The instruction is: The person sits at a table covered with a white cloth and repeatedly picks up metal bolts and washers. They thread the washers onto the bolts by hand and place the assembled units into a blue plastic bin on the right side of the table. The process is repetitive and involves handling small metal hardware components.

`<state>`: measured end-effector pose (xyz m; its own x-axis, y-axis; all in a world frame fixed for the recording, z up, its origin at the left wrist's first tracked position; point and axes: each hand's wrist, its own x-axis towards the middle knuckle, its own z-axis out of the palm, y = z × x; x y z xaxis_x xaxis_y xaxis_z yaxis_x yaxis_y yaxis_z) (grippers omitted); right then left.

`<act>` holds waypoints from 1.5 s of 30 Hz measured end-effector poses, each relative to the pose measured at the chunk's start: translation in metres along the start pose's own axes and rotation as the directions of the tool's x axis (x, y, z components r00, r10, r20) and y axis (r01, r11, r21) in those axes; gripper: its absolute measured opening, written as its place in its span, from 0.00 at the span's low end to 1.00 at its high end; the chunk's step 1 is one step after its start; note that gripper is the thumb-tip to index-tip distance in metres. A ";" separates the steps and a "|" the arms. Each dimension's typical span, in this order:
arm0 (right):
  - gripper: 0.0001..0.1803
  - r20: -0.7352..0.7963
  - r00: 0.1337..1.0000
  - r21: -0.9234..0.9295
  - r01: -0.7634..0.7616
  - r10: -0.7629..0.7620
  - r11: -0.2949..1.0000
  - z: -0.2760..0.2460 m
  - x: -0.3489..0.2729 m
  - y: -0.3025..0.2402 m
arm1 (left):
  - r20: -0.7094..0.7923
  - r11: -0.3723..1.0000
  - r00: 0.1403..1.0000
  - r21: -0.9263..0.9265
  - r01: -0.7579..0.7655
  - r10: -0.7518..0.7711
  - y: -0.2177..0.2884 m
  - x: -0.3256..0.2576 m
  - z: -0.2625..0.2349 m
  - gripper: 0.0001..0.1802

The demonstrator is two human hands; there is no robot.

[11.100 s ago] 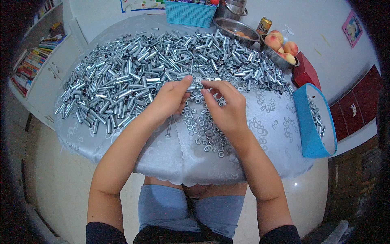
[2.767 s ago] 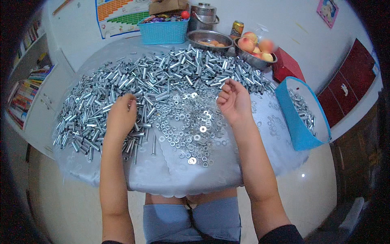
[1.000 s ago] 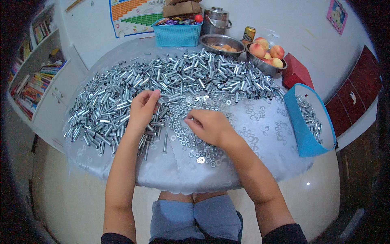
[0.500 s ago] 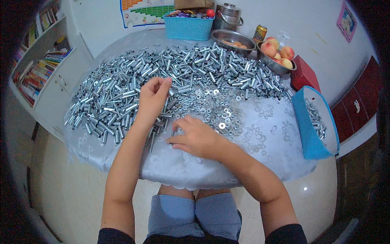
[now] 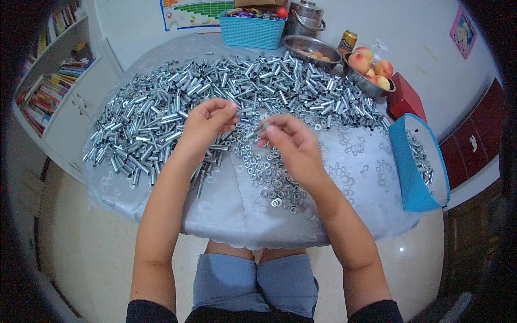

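Fingers (image 5: 272,128) of right hand (image 5: 291,145) pinched on a thin metal bolt (image 5: 257,130), left hand (image 5: 204,123) fingers curled narrow over metal tubes (image 5: 161,116)

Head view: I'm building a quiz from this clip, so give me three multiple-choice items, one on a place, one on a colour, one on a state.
1. Where is the blue bag?
A. table's right edge
B. on the floor
C. on the shelf

2. What colour is the basket?
A. red
B. turquoise
C. black

3. What is the right hand doing?
A. lying flat
B. pinching a small metal piece
C. gripping the bag

Answers:
1 A, it hangs off the table beside the right arm.
2 B, turquoise weave at the far edge.
3 B, fingertips closed on it above the washers.
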<state>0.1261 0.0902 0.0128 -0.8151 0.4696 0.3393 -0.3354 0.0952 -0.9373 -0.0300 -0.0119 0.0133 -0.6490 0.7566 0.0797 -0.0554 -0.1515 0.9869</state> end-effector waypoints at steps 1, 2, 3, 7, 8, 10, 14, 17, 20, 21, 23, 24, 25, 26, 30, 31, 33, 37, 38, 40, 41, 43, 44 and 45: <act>0.11 -0.040 0.999 0.056 0.028 -0.025 0.998 0.000 0.001 -0.004 | 0.029 0.999 0.999 -0.043 0.029 -0.028 0.000 -0.001 0.000 0.11; 0.11 -0.066 0.998 0.093 0.029 -0.023 0.995 -0.003 0.003 -0.005 | 0.060 0.995 0.997 -0.086 0.060 -0.054 0.001 -0.002 0.001 0.11; 0.11 -0.093 0.995 0.130 0.033 -0.021 0.991 -0.007 0.005 -0.005 | 0.083 0.993 0.994 -0.080 0.082 -0.075 0.003 -0.003 0.002 0.11; 0.12 -0.153 0.988 0.241 0.025 0.012 0.970 -0.010 0.006 -0.006 | 0.145 0.992 0.985 -0.076 0.102 -0.091 -0.001 -0.002 0.001 0.10; 0.11 -0.152 0.988 0.266 0.022 0.020 0.964 -0.010 0.007 -0.005 | 0.158 0.993 0.983 -0.056 0.105 -0.095 -0.001 -0.003 0.000 0.10; 0.12 -0.152 0.988 0.223 0.008 0.027 0.975 -0.010 0.007 -0.002 | 0.197 0.995 0.977 -0.042 0.093 -0.083 -0.001 -0.003 0.001 0.10; 0.11 -0.135 0.990 0.241 -0.008 0.042 0.971 -0.009 0.007 0.002 | 0.327 0.997 0.944 -0.038 0.063 -0.047 0.004 -0.008 0.006 0.12; 0.11 -0.083 0.996 0.164 -0.028 0.042 0.986 -0.009 0.007 0.003 | 0.421 0.997 0.906 -0.036 0.064 -0.043 0.007 -0.014 0.009 0.13; 0.12 -0.046 0.995 0.027 -0.085 0.086 0.996 -0.011 0.006 0.005 | 0.459 0.999 0.888 -0.049 0.009 0.015 0.004 -0.015 0.015 0.13; 0.12 -0.022 0.989 0.063 -0.146 0.148 0.987 -0.012 0.006 0.005 | 0.463 0.998 0.886 -0.053 -0.018 0.041 0.004 -0.016 0.016 0.13; 0.12 0.032 0.963 0.132 -0.269 0.267 0.954 -0.013 0.007 0.007 | 0.450 0.997 0.891 0.023 -0.074 0.056 0.000 -0.013 0.014 0.14; 0.12 -0.008 0.964 0.102 -0.264 0.266 0.959 -0.010 0.006 0.005 | 0.443 0.993 0.894 0.063 -0.101 0.063 -0.001 -0.013 0.013 0.14; 0.12 -0.048 0.963 0.071 -0.260 0.264 0.963 -0.005 0.005 0.000 | 0.434 0.991 0.896 0.042 -0.124 0.094 -0.001 -0.014 0.014 0.15; 0.12 -0.088 0.961 0.040 -0.258 0.260 0.965 -0.002 0.004 -0.002 | 0.424 0.989 0.897 0.021 -0.147 0.124 0.002 -0.015 0.017 0.15; 0.11 -0.152 0.988 -0.336 -0.079 0.029 0.938 -0.011 0.007 -0.001 | 0.389 0.967 0.905 0.106 -0.231 0.174 0.001 -0.012 0.015 0.15; 0.10 -0.125 0.987 -0.545 0.015 -0.099 0.839 -0.017 0.007 0.004 | 0.373 0.967 0.912 0.113 -0.228 0.171 0.000 -0.010 0.013 0.15; 0.09 0.006 0.966 -0.787 0.163 -0.257 0.595 -0.026 0.008 0.014 | 0.344 0.967 0.924 0.125 -0.223 0.168 -0.002 -0.007 0.010 0.14; 0.08 0.212 0.959 -0.891 0.270 -0.189 0.365 -0.031 0.007 0.027 | 0.287 0.973 0.948 0.141 -0.185 0.139 -0.002 -0.007 0.010 0.15; 0.08 0.233 0.964 -0.899 0.264 -0.129 0.350 -0.031 0.006 0.030 | 0.274 0.975 0.953 0.141 -0.172 0.129 -0.001 -0.008 0.011 0.15; 0.08 0.218 0.967 -0.894 0.252 -0.131 0.370 -0.033 0.008 0.035 | 0.257 0.978 0.960 0.148 -0.151 0.109 -0.001 -0.008 0.012 0.15; 0.08 0.211 0.968 -0.892 0.246 -0.132 0.380 -0.033 0.008 0.036 | 0.254 0.978 0.962 0.155 -0.141 0.099 -0.003 -0.007 0.012 0.15; 0.07 0.212 0.971 -0.904 0.236 -0.107 0.356 -0.031 0.008 0.032 | 0.252 0.977 0.964 0.168 -0.133 0.088 -0.006 -0.006 0.010 0.15; 0.07 0.212 0.973 -0.910 0.231 -0.094 0.343 -0.030 0.008 0.031 | 0.257 0.976 0.962 0.172 -0.137 0.090 -0.007 -0.005 0.009 0.15; 0.07 0.205 0.974 -0.914 0.227 -0.098 0.336 -0.030 0.008 0.032 | 0.264 0.975 0.960 0.175 -0.139 0.090 -0.008 -0.004 0.009 0.15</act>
<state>0.1231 0.1238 -0.0164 -0.8576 0.2677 0.4391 0.1345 0.9409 -0.3109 -0.0200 -0.0084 0.0060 -0.4281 0.8808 0.2023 0.1694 -0.1417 0.9753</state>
